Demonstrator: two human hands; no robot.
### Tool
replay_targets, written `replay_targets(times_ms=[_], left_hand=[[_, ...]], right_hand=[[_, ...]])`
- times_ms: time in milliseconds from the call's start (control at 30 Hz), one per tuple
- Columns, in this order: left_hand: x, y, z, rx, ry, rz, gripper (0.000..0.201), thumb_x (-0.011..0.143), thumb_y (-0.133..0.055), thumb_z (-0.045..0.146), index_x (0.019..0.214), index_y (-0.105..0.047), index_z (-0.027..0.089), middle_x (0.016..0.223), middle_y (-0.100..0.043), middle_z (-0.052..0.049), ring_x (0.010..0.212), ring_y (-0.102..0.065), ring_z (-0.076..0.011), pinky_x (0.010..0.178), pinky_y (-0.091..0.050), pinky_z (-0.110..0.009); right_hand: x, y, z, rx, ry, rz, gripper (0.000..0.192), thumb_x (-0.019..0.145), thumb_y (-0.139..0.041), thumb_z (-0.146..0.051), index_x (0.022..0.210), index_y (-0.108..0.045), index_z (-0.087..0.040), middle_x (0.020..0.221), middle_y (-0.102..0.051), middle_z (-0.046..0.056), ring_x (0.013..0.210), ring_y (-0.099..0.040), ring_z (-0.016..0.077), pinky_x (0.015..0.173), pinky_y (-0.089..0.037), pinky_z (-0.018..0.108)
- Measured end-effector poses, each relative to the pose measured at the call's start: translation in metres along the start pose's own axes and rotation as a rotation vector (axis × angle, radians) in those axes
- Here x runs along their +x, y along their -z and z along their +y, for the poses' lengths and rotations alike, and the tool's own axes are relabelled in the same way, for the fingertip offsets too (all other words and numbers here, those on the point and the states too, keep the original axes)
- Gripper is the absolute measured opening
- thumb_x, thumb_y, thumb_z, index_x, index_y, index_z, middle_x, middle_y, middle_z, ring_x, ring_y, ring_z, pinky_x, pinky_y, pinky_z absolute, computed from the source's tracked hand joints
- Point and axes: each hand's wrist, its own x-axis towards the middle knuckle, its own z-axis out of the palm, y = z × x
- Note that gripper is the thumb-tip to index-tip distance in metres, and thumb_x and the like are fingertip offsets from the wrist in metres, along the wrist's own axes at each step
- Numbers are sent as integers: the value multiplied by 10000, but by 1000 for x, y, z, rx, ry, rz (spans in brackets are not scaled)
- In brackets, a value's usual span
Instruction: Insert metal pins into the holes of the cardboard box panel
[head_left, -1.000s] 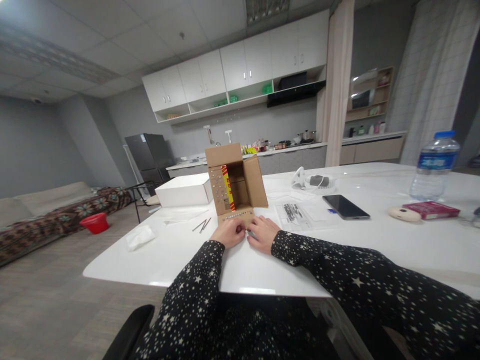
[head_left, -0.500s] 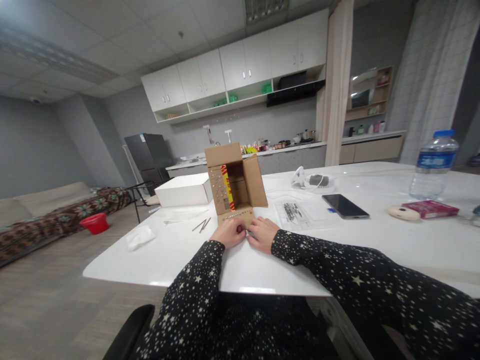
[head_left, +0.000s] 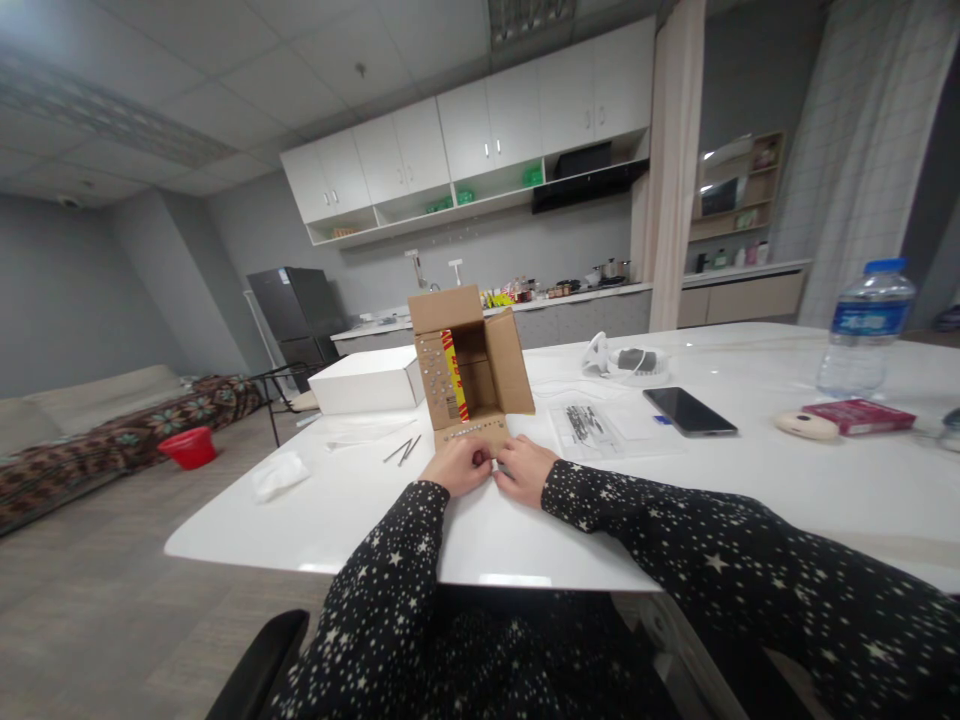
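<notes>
An open cardboard box (head_left: 511,375) stands on its side on the table, its opening facing me. Small shiny studs dot its left flap and its lower flap (head_left: 491,432); yellow-and-red tape (head_left: 455,380) runs down the left flap. My left hand (head_left: 459,466) is closed at the edge of the lower flap, fingers curled. Close beside it, my right hand (head_left: 527,469) has bent fingers pressed together at the same edge. Whatever the fingertips pinch is too small or hidden to make out. Two thin metal tools, apparently tweezers (head_left: 407,450), lie left of my hands.
On the white table (head_left: 360,530), a white box (head_left: 364,380) and crumpled tissue (head_left: 279,476) lie left. To the right are a clear plastic case (head_left: 589,430), phone (head_left: 690,412), cream oval object (head_left: 806,426), dark-red box (head_left: 862,416), water bottle (head_left: 862,330) and white corded device (head_left: 634,365).
Both hands stay at the lower flap in nearly the same pose. The whole view has shifted very slightly; no object has visibly moved.
</notes>
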Motion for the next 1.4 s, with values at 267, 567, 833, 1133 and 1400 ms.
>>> replay_targets(times_ms=[267,567,833,1133,1400], left_hand=[[0,0,1,-10,-15,0,94,730,-531,218,697,-614,188,683,-636,-17,632,-553,-149,587,-401,-251],[0,0,2,-22,-17,-8,96,718,-541,203,711,-634,183,700,-654,-19,650,-572,-155,600,-415,-253],[-1,3,7,-26,-32,-28,100,700,-537,193,715,-635,175,658,-621,5,610,-536,-125,569,-379,-232],[0,3,8,-29,-6,-34,89,705,-541,221,666,-606,175,652,-626,-3,610,-552,-133,563,-391,-234],[1,4,12,14,92,-63,90,717,-553,232,691,-622,180,676,-660,-22,619,-580,-151,567,-405,-248]], right_hand=[[3,-6,4,48,35,47,266,816,-461,-209,991,-647,-135,925,-634,111,897,-543,228,848,-420,343],[7,-10,7,122,18,20,269,782,-468,-101,956,-671,-128,922,-635,102,904,-564,212,875,-435,337],[9,-15,9,317,2,94,331,731,-482,7,952,-685,-134,905,-642,78,878,-586,171,880,-457,315],[8,-10,5,259,0,55,294,749,-480,-21,950,-679,-102,903,-628,98,894,-581,180,885,-449,306],[7,-14,7,242,2,78,304,788,-469,-56,1018,-653,-131,956,-641,92,934,-567,183,877,-430,314]])
